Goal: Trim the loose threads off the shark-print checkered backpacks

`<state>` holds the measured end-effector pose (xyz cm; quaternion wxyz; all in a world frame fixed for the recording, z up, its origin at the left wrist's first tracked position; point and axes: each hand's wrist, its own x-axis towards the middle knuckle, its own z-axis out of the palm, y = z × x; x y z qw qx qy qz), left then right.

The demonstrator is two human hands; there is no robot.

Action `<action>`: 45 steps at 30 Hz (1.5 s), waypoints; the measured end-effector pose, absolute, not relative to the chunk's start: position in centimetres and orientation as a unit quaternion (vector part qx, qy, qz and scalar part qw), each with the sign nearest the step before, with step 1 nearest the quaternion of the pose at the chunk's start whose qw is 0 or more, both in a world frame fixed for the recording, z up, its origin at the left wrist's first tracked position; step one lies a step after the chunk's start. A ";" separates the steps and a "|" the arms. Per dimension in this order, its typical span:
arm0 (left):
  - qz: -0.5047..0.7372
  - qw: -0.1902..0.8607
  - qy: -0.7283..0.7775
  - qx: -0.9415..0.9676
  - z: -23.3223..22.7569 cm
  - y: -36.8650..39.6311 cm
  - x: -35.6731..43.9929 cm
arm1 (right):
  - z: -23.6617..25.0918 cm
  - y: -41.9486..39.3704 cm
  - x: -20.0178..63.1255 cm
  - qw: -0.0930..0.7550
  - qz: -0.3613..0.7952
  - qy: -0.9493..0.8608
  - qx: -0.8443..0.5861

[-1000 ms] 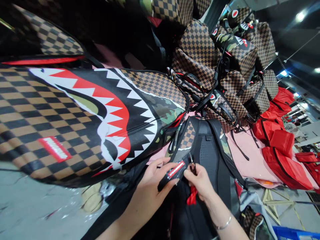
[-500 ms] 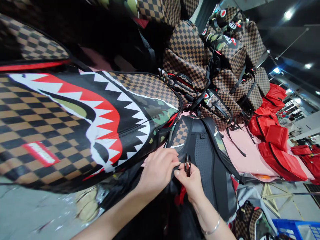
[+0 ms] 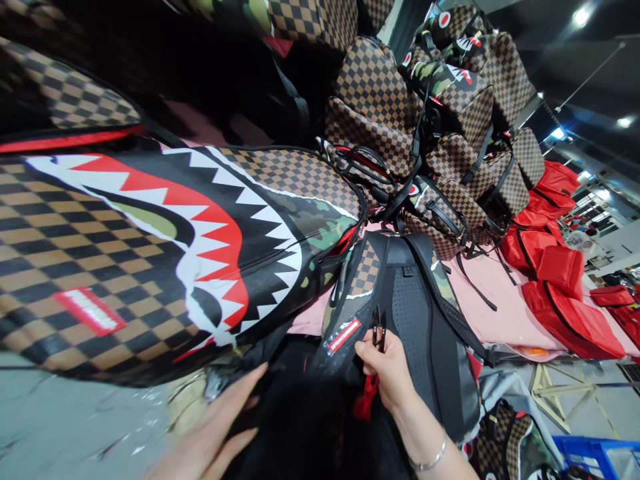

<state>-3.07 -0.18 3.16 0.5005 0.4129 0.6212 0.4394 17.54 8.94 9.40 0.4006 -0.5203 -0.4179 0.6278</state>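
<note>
My right hand (image 3: 389, 373) is closed around a pair of dark thread snips (image 3: 380, 328), blades pointing up, with something red dangling under the fingers. Beneath it lies a backpack (image 3: 413, 313) with its black padded back and shoulder straps facing up. A red and white label (image 3: 344, 336) under clear plastic shows just left of my fingers. My left hand (image 3: 220, 427), slightly blurred, hovers at lower left with fingers and thumb apart and nothing in it. Above that hand is a large checkered bag (image 3: 150, 267) with a shark-mouth print.
Checkered backpacks (image 3: 375, 93) are piled at the back of the pink-covered table (image 3: 480, 300). Several red bags (image 3: 570, 320) lie farther right. A blue crate (image 3: 585, 453) and another checkered bag (image 3: 515, 440) stand low at right. Pale floor shows at lower left.
My left hand has left the strap and moved down and left, its fingers opening. The labelled strap now shows. My right hand stays over the backpack with the thread snips.
</note>
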 end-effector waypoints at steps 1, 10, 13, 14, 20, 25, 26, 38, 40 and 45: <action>0.461 0.542 0.587 0.386 3.2 0.3 -2.5 | 9.3 8.9 17.5 0.398 0.629 -0.420 -0.520; 0.456 0.742 0.412 0.268 10.5 5.1 2.8 | 11.0 9.4 20.6 0.367 0.391 -0.644 -0.545; 0.477 0.713 0.441 0.262 10.4 4.9 2.8 | 12.1 10.3 22.0 0.317 0.344 -0.701 -0.538; 0.480 0.710 0.444 0.260 10.3 4.8 2.8 | 12.4 10.6 22.2 0.303 0.331 -0.714 -0.537; 0.495 0.706 0.433 0.264 10.2 4.8 2.9 | 12.5 9.6 21.2 0.285 0.249 -0.750 -0.543; 0.505 0.675 0.453 0.290 9.8 4.8 3.7 | 12.1 7.6 20.3 0.311 0.203 -0.730 -0.574; 0.505 0.673 0.453 0.294 9.7 4.7 3.9 | 12.0 7.3 20.1 0.317 0.193 -0.725 -0.580; 0.494 0.650 0.476 0.327 8.8 4.6 3.9 | 12.0 8.5 21.1 0.331 0.197 -0.734 -0.560; 0.492 0.655 0.467 0.334 8.9 4.6 3.7 | 12.5 9.1 21.8 0.307 0.228 -0.742 -0.551; 0.493 0.654 0.458 0.345 9.2 4.8 3.2 | 14.2 10.5 22.5 0.246 0.227 -0.794 -0.507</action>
